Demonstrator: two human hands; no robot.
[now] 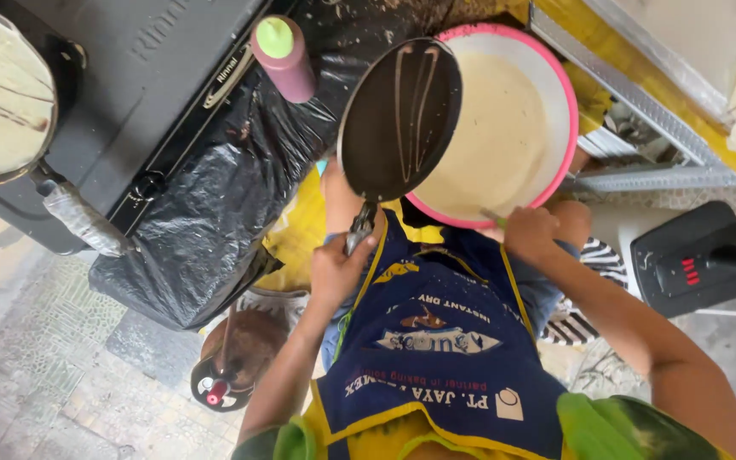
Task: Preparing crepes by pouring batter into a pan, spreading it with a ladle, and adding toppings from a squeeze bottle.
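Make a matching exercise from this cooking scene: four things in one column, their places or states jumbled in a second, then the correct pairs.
Things:
1. dark frying pan
2. pink-rimmed bowl
3. squeeze bottle
4. second pan

Places or states:
A. stands on the black plastic sheet, green cap up
B. sits on the stove at far left, coated with pale batter
C. held by its handle in the left hand, tilted over the bowl
D. full of pale batter, the right hand at its near rim

Pairs: 1-C, 2-D, 3-A, 4-B

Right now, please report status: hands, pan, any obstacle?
Left hand grips dark round pan handle. Right hand on pink-rimmed batter basin. Pan tilted over basin.
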